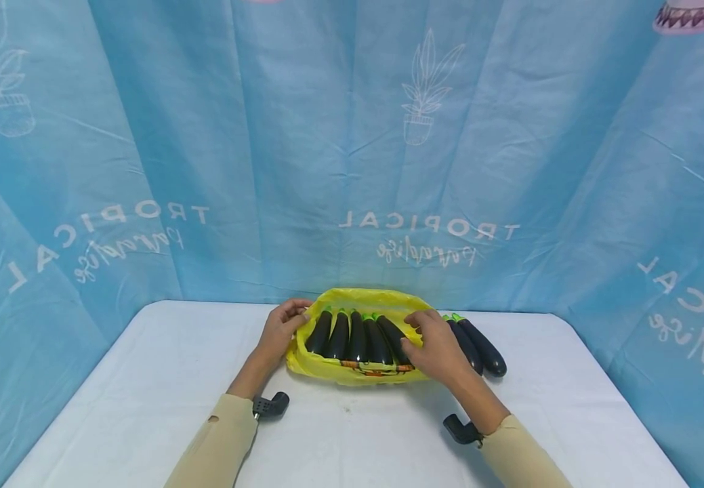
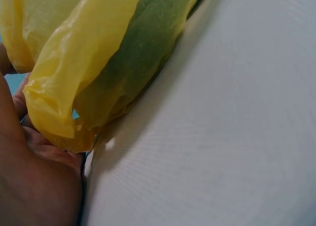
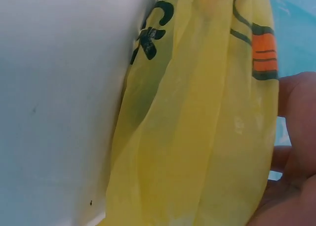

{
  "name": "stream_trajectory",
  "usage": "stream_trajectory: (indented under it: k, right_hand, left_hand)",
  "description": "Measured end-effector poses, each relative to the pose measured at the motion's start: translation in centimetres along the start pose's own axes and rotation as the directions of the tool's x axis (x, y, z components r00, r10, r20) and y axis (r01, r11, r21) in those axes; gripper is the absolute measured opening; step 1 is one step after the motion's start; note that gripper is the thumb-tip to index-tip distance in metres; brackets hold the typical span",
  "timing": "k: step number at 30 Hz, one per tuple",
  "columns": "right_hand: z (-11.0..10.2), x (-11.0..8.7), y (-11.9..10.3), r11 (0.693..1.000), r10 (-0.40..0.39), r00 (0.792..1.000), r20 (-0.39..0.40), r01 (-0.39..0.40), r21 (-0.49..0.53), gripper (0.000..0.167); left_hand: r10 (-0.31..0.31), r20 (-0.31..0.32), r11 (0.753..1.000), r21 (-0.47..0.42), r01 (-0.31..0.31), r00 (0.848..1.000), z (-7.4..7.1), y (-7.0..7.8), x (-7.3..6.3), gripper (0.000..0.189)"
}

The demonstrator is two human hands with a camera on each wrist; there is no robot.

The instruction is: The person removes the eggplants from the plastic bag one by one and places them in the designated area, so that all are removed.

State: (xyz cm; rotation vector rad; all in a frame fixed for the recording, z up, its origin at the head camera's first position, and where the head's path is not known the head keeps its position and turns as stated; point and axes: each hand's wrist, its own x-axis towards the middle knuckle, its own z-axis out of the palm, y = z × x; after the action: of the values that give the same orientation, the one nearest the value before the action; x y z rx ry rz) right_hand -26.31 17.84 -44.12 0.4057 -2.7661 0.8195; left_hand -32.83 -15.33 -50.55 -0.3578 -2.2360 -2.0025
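Above the white worktop (image 1: 345,434), my left hand (image 1: 275,335) pinches the rim of a thin, crinkled yellow bag (image 1: 327,369); my right hand (image 1: 440,346) spans its other end, thumb and fingers apart, though whether they grip the film I cannot tell. Inside, five glossy, club-shaped, green-tipped eggplants (image 1: 358,339) lie side by side. Filling looks the step in hand; the next move likely calls for reaching the two loose eggplants (image 1: 484,347) just right. A creased blue curtain (image 1: 297,135) hangs behind.

Right hand (image 1: 437,344) hides part of the bag (image 1: 360,297) at three o'clock; sleeves (image 1: 216,437) cut off at seven and five o'clock.
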Motion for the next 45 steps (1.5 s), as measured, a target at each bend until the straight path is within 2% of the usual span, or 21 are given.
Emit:
stream_trajectory:
  k: [2,5,8,12,16,32,45]
  right_hand:
    - [0.2,0.1,-0.1,1.000,0.006,1.000,0.019,-0.006,-0.019,0.039]
    - [0.5,0.2,-0.2,0.999,0.009,0.999,0.039,-0.007,-0.049,0.041]
    - [0.7,0.2,-0.3,0.998,0.013,0.998,0.055,-0.009,-0.068,0.042]
    - [0.8,0.2,-0.1,0.997,0.007,0.997,0.078,-0.001,-0.074,0.043]
    - [0.9,0.1,-0.1,0.997,0.015,0.995,0.101,-0.007,-0.082,0.043]
    - [1.2,0.1,-0.1,0.994,0.084,0.988,0.131,-0.074,-0.080,0.041]
    - [0.1,-0.4,-0.3,0.998,0.032,0.996,0.084,-0.028,-0.053,0.041]
  left_hand:
    - [-0.012,-0.001,1.000,-0.008,0.012,1.000,0.0,0.1,0.0,0.029]
    - [-0.019,0.012,1.000,-0.012,0.019,1.000,0.0,1.5,-0.6,0.029]
    - [-0.034,0.015,0.999,-0.007,0.034,0.999,0.1,1.8,-0.6,0.029]
    - [-0.033,0.001,0.999,-0.005,0.033,0.999,0.0,0.3,0.0,0.030]
    - [-0.019,-0.001,1.000,-0.001,0.019,1.000,0.0,-0.2,0.1,0.031]
    - [0.004,0.001,1.000,0.005,-0.004,1.000,0.0,-0.4,0.1,0.029]
    - [-0.013,0.006,0.999,0.029,0.013,1.000,0.0,0.0,0.1,0.030]
